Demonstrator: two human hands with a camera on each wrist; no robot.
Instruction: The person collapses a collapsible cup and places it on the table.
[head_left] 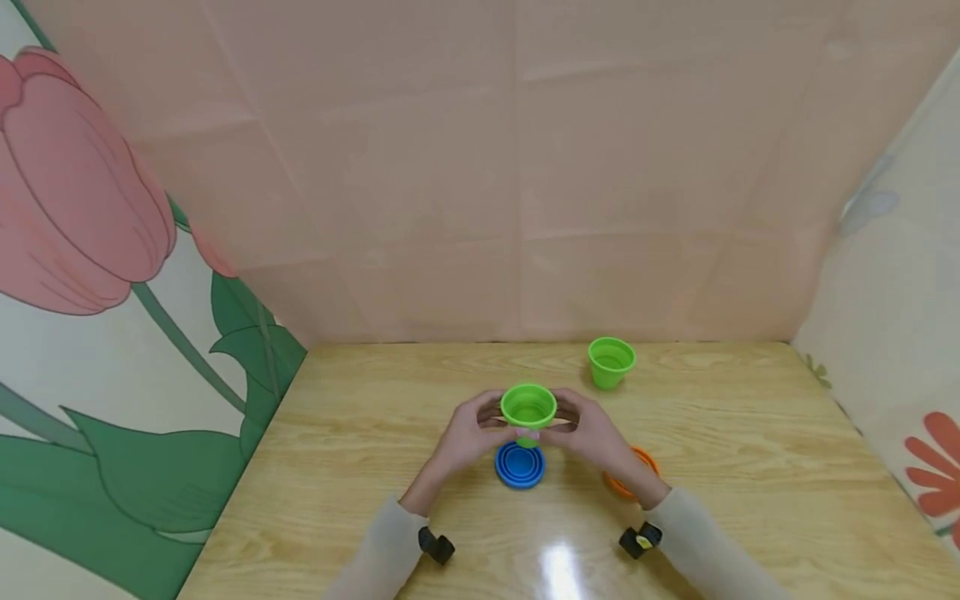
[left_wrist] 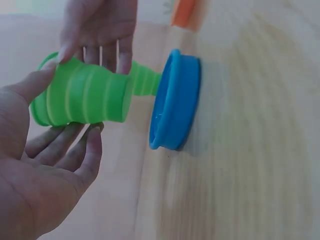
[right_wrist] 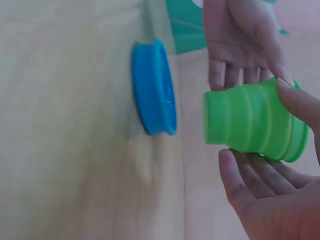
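Both hands hold one expanded green collapsible cup [head_left: 528, 408] in the air above the table, its mouth facing up. My left hand [head_left: 467, 435] grips its left side, with the thumb near the rim and the fingers along the ribbed wall [left_wrist: 82, 95]. From the other side my right hand [head_left: 594, 435] grips it the same way; both thumbs meet at the near side. Just below the cup, a flattened blue collapsible cup [head_left: 520, 465] lies on the table. An orange round item [head_left: 619, 487] is partly hidden under the right forearm.
A second expanded green cup [head_left: 611, 364] stands upright near the back edge of the wooden table [head_left: 375, 467]. A pink-beige cloth [head_left: 450, 183] hangs behind the table, and flower-patterned panels [head_left: 172, 400] flank it. Each wrist wears a small black device [head_left: 437, 546].
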